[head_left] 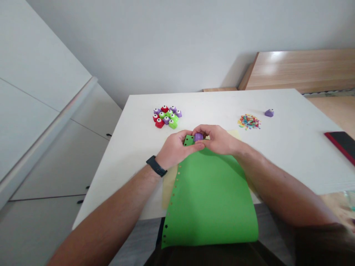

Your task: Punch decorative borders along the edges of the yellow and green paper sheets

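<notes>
My left hand [176,148] and my right hand [216,139] meet at the far edge of a green paper sheet [209,199], which hangs over the table's near edge. Both hands pinch a small purple craft punch [198,137], with the paper's corner running into it from the left. Small star-shaped holes line the sheet's left edge. A pale yellow paper sheet [169,188] lies partly hidden beneath the green one. Beyond my hands sit a cluster of red, purple and green craft punches [166,116], a heap of colourful paper cutouts [249,121] and a lone purple punch [269,113].
The white table [277,155] has a black-and-red phone or case [342,146] at its right edge. White cabinets [41,147] stand along the left. A light wooden board [299,70] lies beyond the table's far right corner.
</notes>
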Demonstrator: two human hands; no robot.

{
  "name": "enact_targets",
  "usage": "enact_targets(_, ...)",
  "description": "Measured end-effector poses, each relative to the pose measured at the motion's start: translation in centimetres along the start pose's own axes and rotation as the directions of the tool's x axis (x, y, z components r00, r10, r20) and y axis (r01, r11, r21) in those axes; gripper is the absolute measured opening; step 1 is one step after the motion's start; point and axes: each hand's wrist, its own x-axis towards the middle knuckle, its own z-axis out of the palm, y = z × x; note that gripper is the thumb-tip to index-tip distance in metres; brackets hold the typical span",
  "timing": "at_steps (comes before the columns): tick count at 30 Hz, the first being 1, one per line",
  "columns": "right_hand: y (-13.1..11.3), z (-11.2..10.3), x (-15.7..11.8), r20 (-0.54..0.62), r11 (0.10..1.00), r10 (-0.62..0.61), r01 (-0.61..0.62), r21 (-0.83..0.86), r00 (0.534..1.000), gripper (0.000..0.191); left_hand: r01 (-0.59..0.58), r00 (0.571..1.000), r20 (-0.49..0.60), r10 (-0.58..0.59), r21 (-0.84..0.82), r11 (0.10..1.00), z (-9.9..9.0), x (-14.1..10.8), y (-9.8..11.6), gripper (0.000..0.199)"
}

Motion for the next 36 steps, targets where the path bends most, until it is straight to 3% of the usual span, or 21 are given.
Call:
enact_targets(8, 0.2, 0.1, 0.2, -0.016, 0.999, -0.02, 0.019, -0.05, 1.0, 0.03, -0.03, 0.999, -0.017, 0.031, 0.05, 0.998, -0.1, 0.1, -0.1, 0.055)
enact_targets(15, 0.1, 0.3, 0.3, -0.017, 0.999, -0.007, 0.007, -0.041, 1.0, 0.028, -0.04, 0.999, -0.005, 0.04, -0.009, 0.999, -0.1, 0.2, -0.6, 0.051)
enact_targets(19, -0.1, 0.1, 0.3, -0.009, 1.0, 0.0, 0.0, 0.017, 1.0, 0.026, 0.018, 1.0, 0.025, -0.015, -0.122, 0.992, -0.2, 0.1, -0.5, 0.051)
enact_targets(24, -0.1, -0.4, 0.2, -0.007, 0.999, 0.032, -0.032, 0.014, 0.999, 0.024, 0.115, 0.988, 0.135, -0.074, -0.331, 0.936, -0.5, 0.0, -0.6, 0.047)
enact_targets(28, 0.0, -0.8, 0.1, 0.009, 0.999, 0.042, -0.042, 0.031, 0.999, 0.027, 0.179, 0.982, 0.116, -0.148, -0.33, 0.927, -0.6, 0.1, -0.8, 0.036)
enact_targets(36, -0.1, -1.9, -0.1, 0.003, 0.996, 0.084, -0.084, 0.022, 0.996, 0.031, 0.2, 0.979, 0.113, -0.172, -0.325, 0.924, -0.5, -0.1, -1.0, 0.032)
